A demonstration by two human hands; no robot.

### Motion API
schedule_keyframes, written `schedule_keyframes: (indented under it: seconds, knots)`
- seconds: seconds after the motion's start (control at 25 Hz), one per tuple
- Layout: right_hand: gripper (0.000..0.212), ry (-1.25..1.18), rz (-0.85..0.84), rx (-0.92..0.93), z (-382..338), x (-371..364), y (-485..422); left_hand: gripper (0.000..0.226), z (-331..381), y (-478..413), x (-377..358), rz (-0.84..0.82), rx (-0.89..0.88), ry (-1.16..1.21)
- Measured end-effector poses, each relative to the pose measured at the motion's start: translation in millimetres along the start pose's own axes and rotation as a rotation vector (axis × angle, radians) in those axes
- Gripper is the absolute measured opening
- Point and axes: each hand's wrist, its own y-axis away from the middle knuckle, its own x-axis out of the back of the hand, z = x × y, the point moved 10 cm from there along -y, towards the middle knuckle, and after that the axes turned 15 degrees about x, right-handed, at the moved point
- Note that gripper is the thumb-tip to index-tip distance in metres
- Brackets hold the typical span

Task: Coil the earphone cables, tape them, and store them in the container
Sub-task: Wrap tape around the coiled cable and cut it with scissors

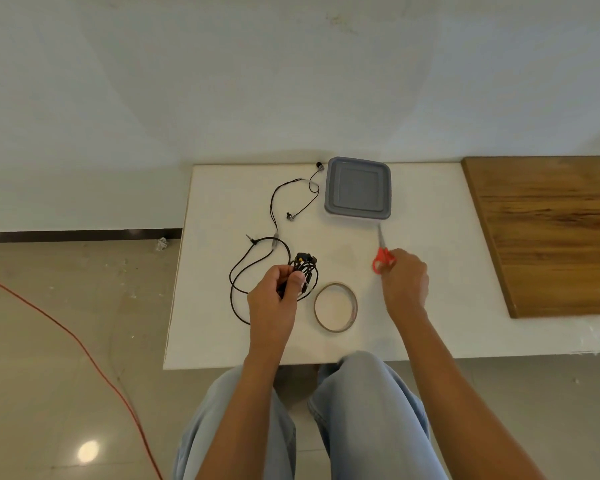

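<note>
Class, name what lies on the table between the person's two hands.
The tape roll lies between the left hand, gripping coiled earphones, and the right hand, holding scissors; head view.

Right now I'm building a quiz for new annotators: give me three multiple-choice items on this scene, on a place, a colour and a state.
1. Where is the brownish ring-shaped tape roll? A in the grey square plastic container; B on the white table between the hands; C on the wooden board.
2. The handles of the metal-bladed scissors are: A blue; B red; C black.
3. The left hand: A lies flat; B holds tape; C grips a coiled black earphone cable.
Key: B, it lies there; B, red shows by the right hand; C, fingers curl round it.
</note>
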Motion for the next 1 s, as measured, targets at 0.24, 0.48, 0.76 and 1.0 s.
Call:
schedule_keyframes:
  seconds: [0.24,0.48,0.76,1.0]
  knots:
    - [0.015,0.352,-0.210,0.111,2.0,-3.9,41.6,0.003,41.3,19.0,10.6,-0.029,-0.144,-0.121]
    - [0.020,-0.020,-0.304,0.266,-6.5,-6.9,52.9,0.010,76.9,31.6,7.5,-0.086,-0.225,-0.430]
    - [0.025,-0.219,-0.413,0.483,-37.6,-13.3,60.6,0.014,103.9,30.7,34.2,-0.009,-0.236,-0.483]
    - [0.022,-0.470,-0.368,0.490,-60.0,-10.1,64.3,0.011,122.1,29.6,49.5,-0.010,-0.264,-0.389]
